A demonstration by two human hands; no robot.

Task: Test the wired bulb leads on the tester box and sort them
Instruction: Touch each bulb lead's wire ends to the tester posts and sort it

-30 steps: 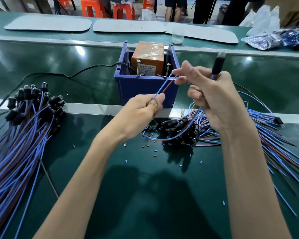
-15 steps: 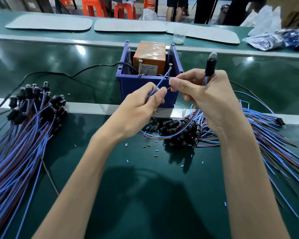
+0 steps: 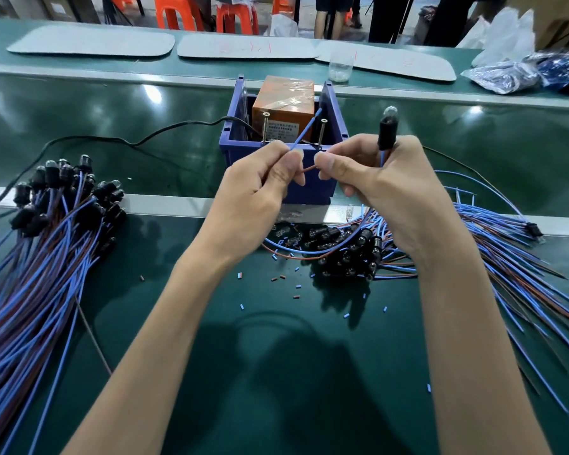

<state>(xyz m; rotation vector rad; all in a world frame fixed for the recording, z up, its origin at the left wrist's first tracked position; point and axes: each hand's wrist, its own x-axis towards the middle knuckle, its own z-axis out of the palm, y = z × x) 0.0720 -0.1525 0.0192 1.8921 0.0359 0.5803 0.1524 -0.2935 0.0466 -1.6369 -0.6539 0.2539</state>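
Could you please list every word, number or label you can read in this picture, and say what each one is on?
No text here is legible.
White label on the orange box: several printed lines, too small and blurred to read.
Middle grey mat: faint red marks, not readable as characters.

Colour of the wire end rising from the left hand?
Blue. The wire end shows above the left hand, head view.
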